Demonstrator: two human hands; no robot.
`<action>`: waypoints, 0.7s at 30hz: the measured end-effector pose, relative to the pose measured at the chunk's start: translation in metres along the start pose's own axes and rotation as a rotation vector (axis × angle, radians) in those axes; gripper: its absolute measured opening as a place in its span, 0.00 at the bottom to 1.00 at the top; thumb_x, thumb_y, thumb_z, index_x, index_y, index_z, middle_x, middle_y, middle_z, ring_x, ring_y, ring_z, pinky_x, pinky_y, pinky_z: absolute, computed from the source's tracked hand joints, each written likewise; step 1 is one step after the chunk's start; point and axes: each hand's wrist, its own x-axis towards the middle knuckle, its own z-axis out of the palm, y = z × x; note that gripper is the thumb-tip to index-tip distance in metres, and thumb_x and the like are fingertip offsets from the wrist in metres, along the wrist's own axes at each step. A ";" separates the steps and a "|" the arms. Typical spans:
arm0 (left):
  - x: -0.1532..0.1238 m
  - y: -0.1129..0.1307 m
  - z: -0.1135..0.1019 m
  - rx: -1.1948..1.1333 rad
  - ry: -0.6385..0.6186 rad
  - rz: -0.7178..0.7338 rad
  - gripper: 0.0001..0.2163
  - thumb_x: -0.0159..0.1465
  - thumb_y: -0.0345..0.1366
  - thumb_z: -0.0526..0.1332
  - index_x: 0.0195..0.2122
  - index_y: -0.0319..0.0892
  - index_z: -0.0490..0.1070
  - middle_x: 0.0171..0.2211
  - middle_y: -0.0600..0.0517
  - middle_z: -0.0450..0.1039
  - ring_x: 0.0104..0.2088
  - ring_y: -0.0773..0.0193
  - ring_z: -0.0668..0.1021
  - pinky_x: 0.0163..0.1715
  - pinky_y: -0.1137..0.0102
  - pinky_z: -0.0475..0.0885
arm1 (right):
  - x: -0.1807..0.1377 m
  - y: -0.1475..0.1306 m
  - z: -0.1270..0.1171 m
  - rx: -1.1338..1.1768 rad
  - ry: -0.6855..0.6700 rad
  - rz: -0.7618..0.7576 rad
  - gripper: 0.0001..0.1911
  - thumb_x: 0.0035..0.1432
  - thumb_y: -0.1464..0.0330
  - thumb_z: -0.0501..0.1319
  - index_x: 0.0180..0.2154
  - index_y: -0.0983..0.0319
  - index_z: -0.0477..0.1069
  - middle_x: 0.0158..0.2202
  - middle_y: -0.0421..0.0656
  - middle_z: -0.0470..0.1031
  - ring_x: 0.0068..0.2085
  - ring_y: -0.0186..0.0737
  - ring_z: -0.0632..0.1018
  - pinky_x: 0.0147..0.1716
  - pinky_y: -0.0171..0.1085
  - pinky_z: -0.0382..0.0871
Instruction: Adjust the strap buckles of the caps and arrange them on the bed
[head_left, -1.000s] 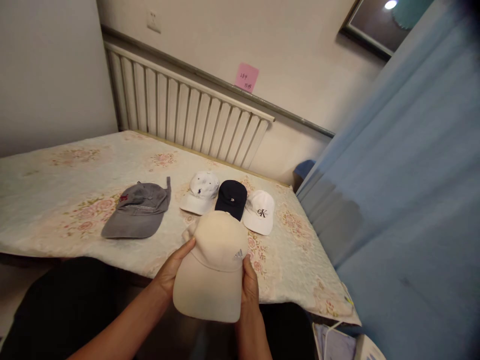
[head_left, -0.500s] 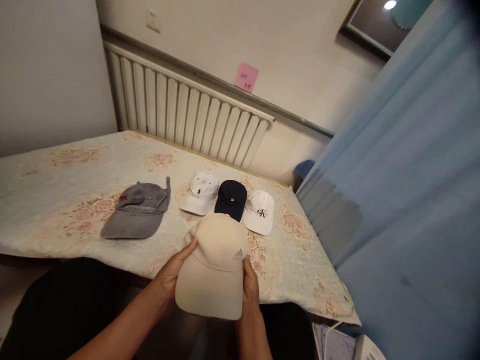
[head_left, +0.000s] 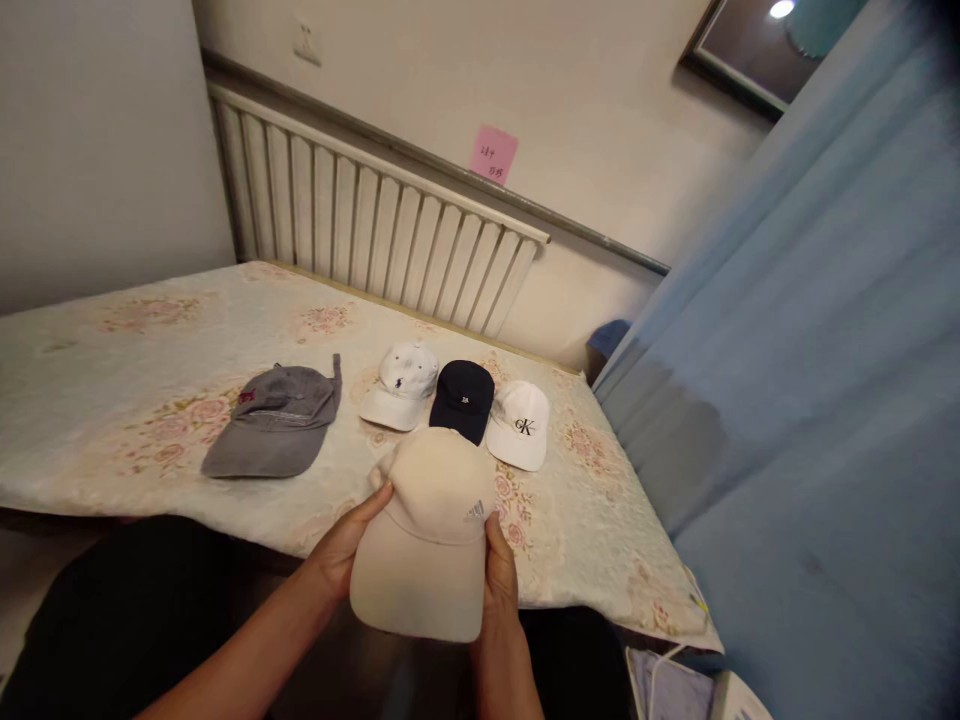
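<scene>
- You are grasping the beige cap [head_left: 435, 500] from both sides; your left hand [head_left: 345, 540] is pressing a thumb near the brim seam, your right hand [head_left: 500, 570] is gripping the opposite edge, and most fingers are hiding underneath.
- The cap is sitting directly between your hands, neither nearer; its long axis is running from the crown, away from you, to the brim, pointing towards you.
- In view, it is overlapping the navy cap [head_left: 463, 395], which is resting between the emblem-marked white cap [head_left: 411, 375] and the lettered white cap [head_left: 517, 425].
- The beige crown is curving smoothly; the creased gray cap [head_left: 274, 425] is lying leftward on a floral cloth [head_left: 82, 390].
</scene>
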 end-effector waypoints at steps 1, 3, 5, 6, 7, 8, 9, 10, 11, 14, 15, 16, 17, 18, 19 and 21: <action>0.001 0.000 -0.001 -0.004 0.001 -0.004 0.30 0.59 0.47 0.61 0.57 0.31 0.64 0.37 0.37 0.80 0.41 0.44 0.80 0.45 0.54 0.71 | 0.001 0.000 -0.001 0.002 -0.003 0.003 0.23 0.54 0.55 0.61 0.45 0.63 0.75 0.43 0.49 0.80 0.47 0.49 0.78 0.50 0.51 0.69; 0.002 0.000 -0.003 -0.011 -0.001 -0.016 0.30 0.59 0.48 0.60 0.57 0.30 0.64 0.37 0.37 0.80 0.41 0.43 0.80 0.45 0.54 0.71 | 0.001 0.001 -0.002 -0.004 -0.014 0.006 0.23 0.54 0.55 0.61 0.46 0.63 0.74 0.44 0.49 0.80 0.48 0.49 0.78 0.50 0.52 0.68; 0.003 0.001 -0.004 -0.013 -0.006 -0.025 0.30 0.60 0.48 0.60 0.57 0.30 0.65 0.36 0.37 0.80 0.41 0.43 0.80 0.45 0.54 0.71 | 0.002 0.001 -0.003 -0.014 -0.016 -0.003 0.23 0.54 0.55 0.61 0.46 0.63 0.74 0.44 0.49 0.80 0.48 0.49 0.77 0.50 0.52 0.69; 0.003 0.001 -0.005 -0.012 -0.011 -0.030 0.30 0.60 0.48 0.60 0.57 0.30 0.65 0.36 0.37 0.80 0.41 0.43 0.80 0.46 0.54 0.71 | 0.003 0.002 -0.004 -0.017 -0.013 -0.010 0.23 0.54 0.55 0.61 0.46 0.63 0.75 0.43 0.49 0.80 0.48 0.49 0.77 0.50 0.52 0.69; 0.004 0.001 -0.006 -0.011 -0.016 -0.034 0.30 0.60 0.48 0.60 0.57 0.30 0.65 0.36 0.37 0.80 0.41 0.43 0.80 0.46 0.54 0.71 | 0.003 0.002 -0.005 -0.019 -0.010 -0.015 0.22 0.54 0.55 0.61 0.45 0.63 0.75 0.43 0.49 0.80 0.48 0.49 0.77 0.50 0.52 0.69; 0.004 0.001 -0.007 -0.009 -0.020 -0.034 0.30 0.60 0.49 0.60 0.56 0.30 0.66 0.36 0.37 0.80 0.41 0.43 0.80 0.46 0.54 0.71 | 0.004 0.003 -0.006 -0.018 -0.006 -0.019 0.22 0.54 0.56 0.61 0.45 0.63 0.75 0.42 0.49 0.80 0.48 0.49 0.78 0.50 0.52 0.69; 0.005 0.001 -0.009 -0.007 -0.023 -0.034 0.30 0.60 0.49 0.60 0.56 0.30 0.66 0.36 0.37 0.80 0.41 0.43 0.80 0.46 0.53 0.70 | 0.005 0.003 -0.007 -0.015 -0.003 -0.023 0.21 0.54 0.56 0.61 0.44 0.63 0.75 0.42 0.48 0.81 0.48 0.49 0.78 0.50 0.52 0.69; 0.007 0.001 -0.011 -0.005 -0.024 -0.034 0.30 0.60 0.49 0.60 0.56 0.30 0.66 0.37 0.37 0.80 0.42 0.43 0.80 0.46 0.53 0.70 | 0.007 0.003 -0.009 -0.012 0.000 -0.027 0.20 0.54 0.57 0.61 0.43 0.63 0.76 0.41 0.48 0.81 0.48 0.49 0.78 0.50 0.53 0.69; 0.009 0.002 -0.013 -0.003 -0.023 -0.033 0.30 0.60 0.49 0.59 0.56 0.30 0.66 0.37 0.37 0.80 0.42 0.43 0.80 0.47 0.53 0.70 | 0.009 0.002 -0.010 -0.007 0.003 -0.033 0.19 0.54 0.57 0.61 0.42 0.63 0.76 0.41 0.48 0.81 0.48 0.49 0.78 0.50 0.53 0.69; 0.019 0.006 -0.021 -0.002 -0.020 -0.029 0.29 0.60 0.48 0.59 0.57 0.30 0.66 0.37 0.37 0.80 0.42 0.43 0.80 0.47 0.53 0.69 | 0.021 0.000 -0.017 0.007 0.005 -0.071 0.17 0.53 0.59 0.62 0.41 0.62 0.76 0.41 0.47 0.81 0.49 0.49 0.77 0.51 0.52 0.68; 0.023 0.008 -0.025 -0.003 -0.020 -0.022 0.29 0.60 0.48 0.59 0.57 0.30 0.66 0.37 0.37 0.80 0.42 0.43 0.80 0.48 0.53 0.69 | 0.026 -0.001 -0.020 0.004 0.001 -0.089 0.17 0.53 0.59 0.63 0.42 0.62 0.76 0.41 0.47 0.81 0.49 0.49 0.77 0.52 0.51 0.68; 0.028 0.010 -0.028 -0.002 -0.022 -0.012 0.29 0.60 0.48 0.59 0.57 0.31 0.66 0.37 0.37 0.80 0.42 0.43 0.80 0.48 0.53 0.69 | 0.032 -0.001 -0.023 -0.004 -0.006 -0.107 0.17 0.53 0.59 0.63 0.42 0.62 0.76 0.42 0.47 0.81 0.49 0.48 0.77 0.52 0.51 0.67; 0.032 0.013 -0.031 0.001 -0.022 -0.002 0.29 0.60 0.47 0.60 0.56 0.31 0.66 0.37 0.37 0.80 0.42 0.43 0.80 0.48 0.53 0.69 | 0.038 -0.002 -0.026 -0.018 -0.016 -0.122 0.18 0.53 0.59 0.63 0.42 0.62 0.76 0.43 0.47 0.80 0.49 0.48 0.77 0.52 0.51 0.67; 0.037 0.015 -0.035 0.007 -0.024 0.004 0.28 0.60 0.47 0.60 0.56 0.31 0.66 0.37 0.38 0.80 0.42 0.43 0.80 0.49 0.53 0.68 | 0.045 -0.002 -0.031 -0.035 -0.028 -0.132 0.18 0.53 0.59 0.63 0.43 0.62 0.75 0.43 0.47 0.80 0.50 0.48 0.77 0.53 0.51 0.67; 0.042 0.018 -0.038 0.015 -0.025 0.005 0.28 0.60 0.47 0.60 0.56 0.31 0.66 0.37 0.37 0.80 0.43 0.43 0.80 0.49 0.53 0.68 | 0.051 -0.001 -0.035 -0.052 -0.037 -0.137 0.19 0.53 0.58 0.63 0.43 0.62 0.75 0.44 0.47 0.80 0.50 0.48 0.77 0.53 0.51 0.67; 0.050 0.023 -0.046 0.034 -0.028 -0.006 0.28 0.60 0.46 0.60 0.55 0.30 0.67 0.38 0.36 0.80 0.43 0.43 0.79 0.49 0.53 0.68 | 0.064 0.000 -0.045 -0.067 -0.037 -0.138 0.18 0.53 0.58 0.63 0.43 0.62 0.75 0.43 0.47 0.80 0.50 0.47 0.77 0.53 0.51 0.67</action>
